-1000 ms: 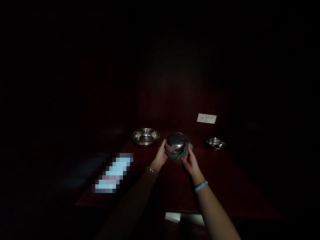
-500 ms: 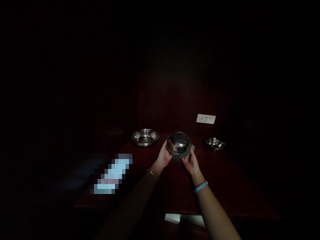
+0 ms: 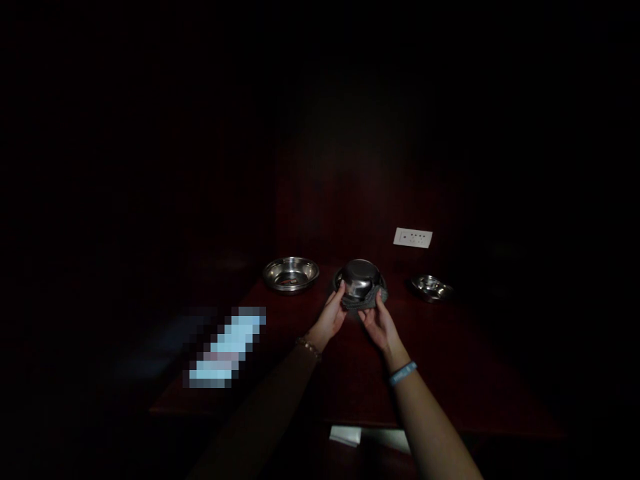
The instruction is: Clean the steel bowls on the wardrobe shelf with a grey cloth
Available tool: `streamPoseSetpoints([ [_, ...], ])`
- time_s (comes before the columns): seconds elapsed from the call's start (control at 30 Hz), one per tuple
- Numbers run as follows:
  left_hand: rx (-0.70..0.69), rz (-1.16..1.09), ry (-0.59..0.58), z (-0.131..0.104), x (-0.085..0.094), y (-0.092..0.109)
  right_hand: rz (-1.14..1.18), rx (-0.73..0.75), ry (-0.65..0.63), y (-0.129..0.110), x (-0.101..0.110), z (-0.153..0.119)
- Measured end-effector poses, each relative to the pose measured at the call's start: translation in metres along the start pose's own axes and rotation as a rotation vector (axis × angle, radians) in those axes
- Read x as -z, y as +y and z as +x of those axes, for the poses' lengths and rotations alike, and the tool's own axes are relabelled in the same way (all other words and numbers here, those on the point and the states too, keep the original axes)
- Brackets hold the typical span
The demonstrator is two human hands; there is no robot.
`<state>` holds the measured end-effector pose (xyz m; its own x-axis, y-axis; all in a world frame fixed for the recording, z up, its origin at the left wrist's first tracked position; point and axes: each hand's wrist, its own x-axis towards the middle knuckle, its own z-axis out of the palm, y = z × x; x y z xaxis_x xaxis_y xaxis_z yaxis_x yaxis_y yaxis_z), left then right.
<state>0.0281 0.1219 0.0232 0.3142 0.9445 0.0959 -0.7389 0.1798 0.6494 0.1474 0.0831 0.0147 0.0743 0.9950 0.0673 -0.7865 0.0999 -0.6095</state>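
Note:
A shiny steel bowl (image 3: 361, 275) is held over the dark red table with its outer base turned up and toward me. My left hand (image 3: 331, 319) grips its left side, thumb on the outer wall and fingers beneath. At the near right rim, my right hand (image 3: 381, 325) pinches a grey cloth (image 3: 364, 301) against the bowl. The cloth runs along the front rim between both hands. The bowl's inside is hidden from me.
A wider steel bowl (image 3: 291, 275) stands at the back left of the table (image 3: 450, 373), and a smaller steel dish (image 3: 431, 288) at the back right. A white socket panel (image 3: 413, 238) is on the back wall. A pixelated bright patch (image 3: 225, 347) lies at left.
The bowl has turned in my hands and its base tips further up. The cloth has slid leftward along the front rim, and my left hand has shifted slightly right.

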Motion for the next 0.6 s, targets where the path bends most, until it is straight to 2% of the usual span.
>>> streamPoseSetpoints([
  [0.27, -0.037, -0.001, 0.072, 0.0047, 0.0035, 0.0023, -0.069, -0.011, -0.013, 0.0031, -0.0019, -0.0010],
  [0.6, -0.138, -0.007, 0.104, 0.0101, 0.0057, 0.0075, -0.027, 0.069, 0.097, 0.0033, 0.0037, 0.0034],
])
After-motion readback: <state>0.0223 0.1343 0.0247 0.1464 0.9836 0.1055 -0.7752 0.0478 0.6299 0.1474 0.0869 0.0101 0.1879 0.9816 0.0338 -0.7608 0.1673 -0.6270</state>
